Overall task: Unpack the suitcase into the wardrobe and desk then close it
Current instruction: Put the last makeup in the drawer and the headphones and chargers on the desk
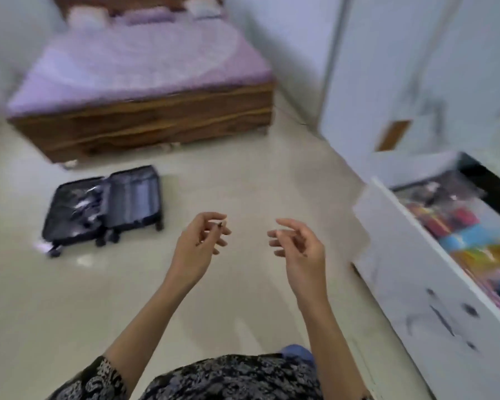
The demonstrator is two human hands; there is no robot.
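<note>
Where the floor (pixel 243 174) runs pale and bare in front of the bed (pixel 145 90): suitcase (pixel 103 206), dark, lying open, both halves flat, wheels toward camera; contents blurred, poss. shiny wrapped items in left half. Left hand (pixel 198 243): raised mid-air, fingers loosely curled, thumb and forefinger nearly meeting; small dark speck at fingertips, can't tell what. Right hand (pixel 296 245): raised, fingers half open, holding nothing. Hands apart, well away from suitcase. Drawer (pixel 410 255), white, pulled out at right below wardrobe (pixel 416 67); folded multi-colour clothes (pixel 479 243) inside.
</note>
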